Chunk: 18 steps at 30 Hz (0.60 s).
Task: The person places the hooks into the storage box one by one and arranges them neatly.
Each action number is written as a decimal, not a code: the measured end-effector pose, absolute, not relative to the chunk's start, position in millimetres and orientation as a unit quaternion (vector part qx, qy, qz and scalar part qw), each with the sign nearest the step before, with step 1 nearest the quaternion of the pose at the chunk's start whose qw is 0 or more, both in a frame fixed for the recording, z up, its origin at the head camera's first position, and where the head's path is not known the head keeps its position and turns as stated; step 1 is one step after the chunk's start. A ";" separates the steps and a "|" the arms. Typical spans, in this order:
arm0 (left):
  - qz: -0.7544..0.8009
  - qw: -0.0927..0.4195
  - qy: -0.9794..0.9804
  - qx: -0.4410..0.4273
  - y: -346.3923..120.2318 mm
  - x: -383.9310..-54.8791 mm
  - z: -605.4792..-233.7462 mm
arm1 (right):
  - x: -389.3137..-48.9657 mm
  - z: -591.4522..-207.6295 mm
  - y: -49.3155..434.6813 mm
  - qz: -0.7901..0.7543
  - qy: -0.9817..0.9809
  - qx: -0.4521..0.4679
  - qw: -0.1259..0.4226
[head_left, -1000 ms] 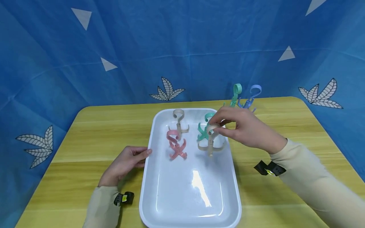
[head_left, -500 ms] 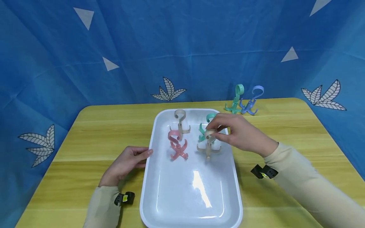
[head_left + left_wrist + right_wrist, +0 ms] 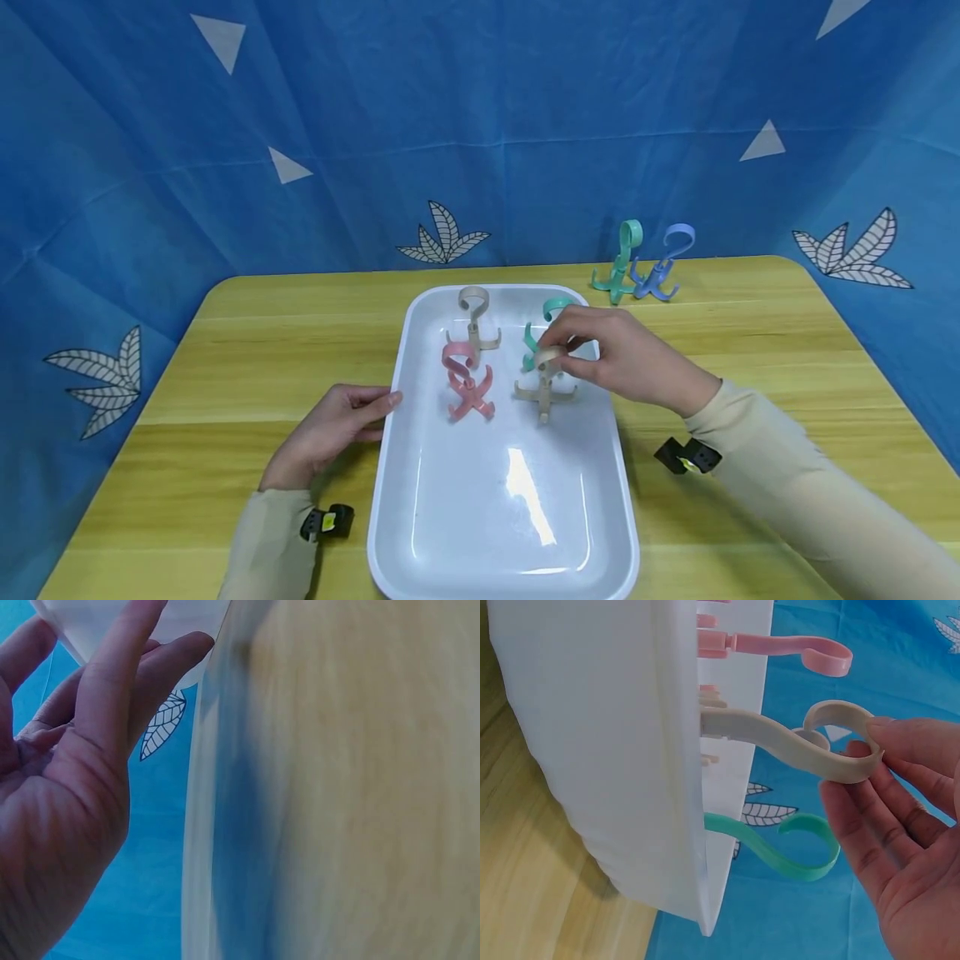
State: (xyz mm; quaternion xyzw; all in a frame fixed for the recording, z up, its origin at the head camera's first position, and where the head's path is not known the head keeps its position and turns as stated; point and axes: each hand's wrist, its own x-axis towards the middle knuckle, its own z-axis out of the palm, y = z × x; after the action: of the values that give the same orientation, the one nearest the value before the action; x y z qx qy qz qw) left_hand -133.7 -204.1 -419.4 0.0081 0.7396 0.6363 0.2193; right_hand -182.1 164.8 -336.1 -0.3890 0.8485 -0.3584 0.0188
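Note:
My right hand (image 3: 622, 354) pinches the curled top of a beige four-pronged hanger hook (image 3: 545, 395) between thumb and fingers. The hook stands upright at the right side of a white tray (image 3: 502, 500), its prongs at the tray floor. Behind it is a green hook (image 3: 555, 305), partly covered by the hand. A pink hook (image 3: 471, 396) and another beige hook (image 3: 474, 317) stand in the tray's left half. My left hand (image 3: 330, 433) grips the tray's left rim, thumb over the edge. In the right wrist view, the tray wall (image 3: 607, 750) hides the hooks' lower ends.
On the wooden table (image 3: 247, 367), beyond the tray's far right corner, stand a second green hook (image 3: 621, 267) and a blue hook (image 3: 660, 271). A blue patterned cloth (image 3: 480, 125) hangs behind the table.
My right hand has lowered the beige hook toward the tray floor, moving slightly left and toward me. The left hand stays on the rim.

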 end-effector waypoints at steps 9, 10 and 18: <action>0.636 0.221 0.739 0.010 -204.6 -133.5 -419.8 | -183.1 -337.1 171.7 -0.354 0.854 -0.382 0.011; 0.636 0.221 0.739 0.010 -204.7 -133.3 -419.6 | -183.1 -337.3 172.1 -0.354 0.854 -0.381 0.012; 0.636 0.220 0.740 0.003 -204.5 -132.4 -418.4 | -180.4 -336.6 177.8 -0.369 0.853 -0.370 0.002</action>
State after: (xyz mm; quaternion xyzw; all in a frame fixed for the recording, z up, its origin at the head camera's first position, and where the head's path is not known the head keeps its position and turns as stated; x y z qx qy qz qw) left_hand -132.4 -204.5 -418.4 0.0028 0.7395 0.6360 0.2204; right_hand -180.4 177.8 -336.6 -0.3702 0.8527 -0.3687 0.0022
